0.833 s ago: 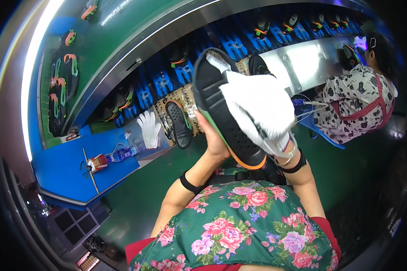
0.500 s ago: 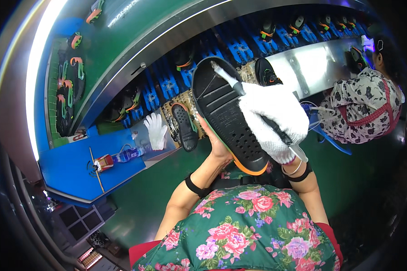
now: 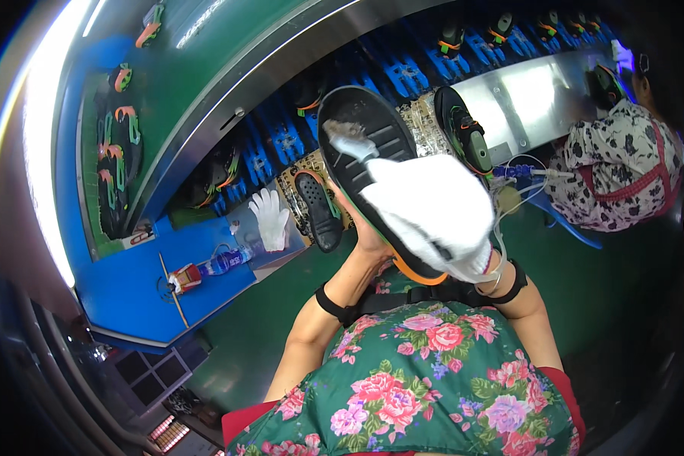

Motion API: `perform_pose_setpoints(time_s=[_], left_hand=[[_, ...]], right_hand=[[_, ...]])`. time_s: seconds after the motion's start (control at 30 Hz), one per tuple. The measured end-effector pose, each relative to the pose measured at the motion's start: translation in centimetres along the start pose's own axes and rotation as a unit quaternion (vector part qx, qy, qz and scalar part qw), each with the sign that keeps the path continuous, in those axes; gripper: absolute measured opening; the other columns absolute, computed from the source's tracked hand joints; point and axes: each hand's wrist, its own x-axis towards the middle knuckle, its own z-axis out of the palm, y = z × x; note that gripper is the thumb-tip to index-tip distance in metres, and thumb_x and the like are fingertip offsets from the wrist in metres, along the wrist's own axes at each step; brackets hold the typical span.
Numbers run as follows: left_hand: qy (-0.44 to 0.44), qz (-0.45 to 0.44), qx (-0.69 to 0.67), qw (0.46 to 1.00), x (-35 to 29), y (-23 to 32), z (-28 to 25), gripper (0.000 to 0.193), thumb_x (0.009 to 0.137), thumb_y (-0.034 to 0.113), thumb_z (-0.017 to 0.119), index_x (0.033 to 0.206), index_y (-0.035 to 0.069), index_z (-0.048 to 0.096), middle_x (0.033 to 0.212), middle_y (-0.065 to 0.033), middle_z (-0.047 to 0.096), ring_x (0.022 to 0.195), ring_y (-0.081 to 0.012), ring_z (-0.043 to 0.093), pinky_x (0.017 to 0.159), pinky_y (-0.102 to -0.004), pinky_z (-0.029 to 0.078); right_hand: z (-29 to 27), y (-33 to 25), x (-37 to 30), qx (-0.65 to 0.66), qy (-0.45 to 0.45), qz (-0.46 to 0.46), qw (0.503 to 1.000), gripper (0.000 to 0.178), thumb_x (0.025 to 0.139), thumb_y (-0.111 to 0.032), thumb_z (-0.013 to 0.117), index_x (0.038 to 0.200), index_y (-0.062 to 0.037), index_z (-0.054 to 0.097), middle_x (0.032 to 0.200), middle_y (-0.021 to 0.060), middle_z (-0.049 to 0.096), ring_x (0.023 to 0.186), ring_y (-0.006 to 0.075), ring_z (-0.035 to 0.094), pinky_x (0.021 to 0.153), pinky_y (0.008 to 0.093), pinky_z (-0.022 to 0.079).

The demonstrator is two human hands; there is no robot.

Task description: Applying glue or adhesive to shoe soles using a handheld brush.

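My bare left hand [image 3: 371,234] holds a large black shoe sole [image 3: 366,108] with an orange rim at its near end. Its thumb side shows along the sole's left edge; the other fingers are hidden behind it. My right hand [image 3: 433,209], in a white knitted glove, is closed on a pale-handled brush [image 3: 352,144]. The brown bristles press against the ridged far part of the sole. A clear tube [image 3: 498,262] passes by my right wrist. The glove covers much of the sole's near half. Beyond my left hand, a smaller black sole [image 3: 319,213] lies on the ledge.
A white glove [image 3: 269,219] lies left of the small sole. The blue table [image 3: 129,292] bears a bottle [image 3: 224,261] and a stick. Blue racks [image 3: 406,80] with shoes run along the back; a black shoe [image 3: 462,131] sits on the ledge. A co-worker [image 3: 612,171] is at right.
My gloved right hand has moved left and nearer the sole, pressing the brush further left on its far end. The brush is now tilted more sideways. The view has shifted slightly.
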Motion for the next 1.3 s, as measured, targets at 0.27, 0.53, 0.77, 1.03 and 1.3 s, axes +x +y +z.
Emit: perform_pose_setpoints(time_s=[0.27, 0.53, 0.77, 1.03, 1.3], left_hand=[[-0.052, -0.070, -0.016, 0.996, 1.6, 2.6, -3.6, 0.095, 0.090, 0.085, 0.023, 0.152, 0.014, 0.038, 0.147, -0.0057, 0.051, 0.130, -0.0247, 0.051, 0.113, -0.0437, 0.039], [-0.081, -0.111, -0.017, 0.990, 1.8, 4.4, -6.1, 0.097, 0.089, 0.086, 0.024, 0.152, 0.014, 0.039, 0.146, -0.0063, 0.051, 0.130, -0.0251, 0.051, 0.113, -0.0439, 0.039], [-0.136, -0.119, -0.029, 0.983, 0.9, 4.1, -10.2, 0.099, 0.088, 0.087, 0.025, 0.152, 0.013, 0.039, 0.146, -0.0069, 0.052, 0.129, -0.0255, 0.052, 0.112, -0.0441, 0.040], [0.062, -0.080, -0.063, 0.993, 0.7, 4.5, -3.6, 0.107, 0.081, 0.094, 0.027, 0.129, 0.002, 0.055, 0.117, -0.0142, 0.064, 0.104, -0.0253, 0.063, 0.095, -0.0392, 0.051], [-0.068, -0.088, 0.005, 0.994, 0.8, 3.8, -2.8, 0.122, 0.063, 0.105, 0.032, 0.112, -0.004, 0.057, 0.103, -0.0170, 0.065, 0.094, -0.0229, 0.063, 0.083, -0.0379, 0.054]], right_hand=[[1.2, 0.3, 2.3, 0.030, -0.002, -0.005, 1.000, 0.032, 0.082, -0.003, 0.071, 0.114, -0.0041, 0.073, 0.112, 0.0117, 0.073, 0.098, 0.0279, 0.069, 0.083, 0.0374, 0.055], [2.3, -0.8, 3.6, -0.015, -0.016, -0.035, 0.999, 0.028, 0.081, -0.008, 0.076, 0.109, -0.0059, 0.075, 0.109, 0.0113, 0.074, 0.094, 0.0264, 0.071, 0.079, 0.0369, 0.056], [4.3, -0.9, 1.9, 0.024, -0.025, -0.083, 0.996, 0.027, 0.079, -0.007, 0.076, 0.106, -0.0078, 0.075, 0.105, 0.0109, 0.074, 0.090, 0.0265, 0.070, 0.074, 0.0363, 0.057], [3.9, 0.1, -1.2, -0.001, -0.030, -0.080, 0.996, 0.031, 0.084, -0.008, 0.072, 0.115, -0.0104, 0.074, 0.112, 0.0101, 0.073, 0.093, 0.0274, 0.071, 0.081, 0.0377, 0.058], [1.3, 0.6, -2.3, 0.026, -0.062, -0.050, 0.997, 0.029, 0.082, -0.006, 0.075, 0.111, -0.0077, 0.074, 0.109, 0.0091, 0.074, 0.087, 0.0268, 0.071, 0.078, 0.0396, 0.058]])
